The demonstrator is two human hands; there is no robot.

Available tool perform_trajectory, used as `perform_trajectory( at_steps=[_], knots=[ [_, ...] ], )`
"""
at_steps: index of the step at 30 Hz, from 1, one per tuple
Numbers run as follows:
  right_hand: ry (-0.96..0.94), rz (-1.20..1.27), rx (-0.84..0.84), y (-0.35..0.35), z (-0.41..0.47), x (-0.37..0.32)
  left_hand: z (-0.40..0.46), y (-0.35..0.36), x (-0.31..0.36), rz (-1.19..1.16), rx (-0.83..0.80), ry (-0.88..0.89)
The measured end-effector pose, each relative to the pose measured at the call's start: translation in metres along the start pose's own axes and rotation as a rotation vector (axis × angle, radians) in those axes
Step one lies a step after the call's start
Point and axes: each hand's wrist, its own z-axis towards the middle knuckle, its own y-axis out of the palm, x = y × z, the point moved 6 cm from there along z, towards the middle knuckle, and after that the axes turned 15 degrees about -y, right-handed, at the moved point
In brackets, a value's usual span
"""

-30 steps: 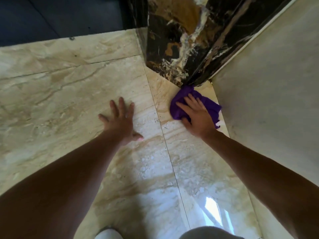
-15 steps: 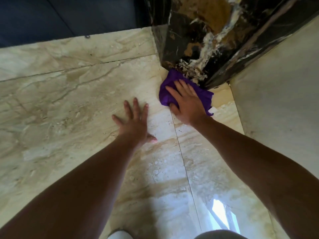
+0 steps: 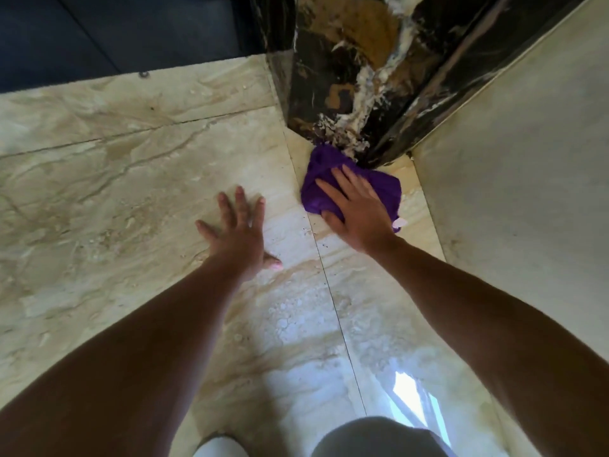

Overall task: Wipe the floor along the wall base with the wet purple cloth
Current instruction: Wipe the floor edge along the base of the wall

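Observation:
A crumpled purple cloth (image 3: 324,174) lies on the beige marble floor (image 3: 131,199), pressed against the foot of a black and gold marble column (image 3: 346,94). My right hand (image 3: 357,209) lies flat on top of the cloth, fingers spread, and covers its middle. My left hand (image 3: 239,232) rests palm down on the bare floor to the left of the cloth, fingers apart, with nothing in it.
A pale wall (image 3: 514,166) rises on the right and meets the column at a corner. A dark surface (image 3: 115,31) borders the floor at the far edge. A tile joint (image 3: 333,301) runs between my arms. My knee (image 3: 379,437) shows at the bottom.
My right hand slid the cloth left along the column's base, then back a little toward the corner. My left hand stayed planted on the floor.

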Motion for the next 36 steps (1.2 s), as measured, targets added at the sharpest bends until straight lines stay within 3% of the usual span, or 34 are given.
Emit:
perform_trajectory(
  at_steps=[2, 6, 13, 20, 24, 28, 33, 36],
  knots=[
    [0.023, -0.016, -0.039, 0.000, -0.037, 0.020, -0.002, 0.000, 0.000, -0.012, 0.003, 0.002],
    [0.337, 0.033, 0.063, -0.012, -0.091, 0.054, -0.001, 0.002, 0.000, -0.026, 0.005, 0.010],
    [0.450, -0.067, 0.008, -0.013, -0.069, 0.043, 0.004, 0.009, -0.004, -0.051, -0.001, 0.015],
    [0.437, -0.065, 0.028, -0.023, -0.042, 0.083, 0.012, 0.006, -0.003, -0.026, 0.014, 0.007],
    [0.426, -0.051, 0.041, -0.014, -0.070, 0.069, 0.012, 0.009, -0.005, -0.030, 0.011, 0.009],
    [0.551, 0.008, 0.101, -0.003, -0.121, 0.032, 0.009, 0.010, -0.003, -0.009, -0.009, 0.003],
    [0.602, 0.042, 0.010, -0.016, -0.129, 0.018, 0.005, 0.002, -0.006, -0.026, -0.014, 0.002],
    [0.655, 0.211, -0.070, -0.041, -0.137, 0.005, -0.021, -0.024, -0.013, -0.136, 0.076, -0.106]
  ],
)
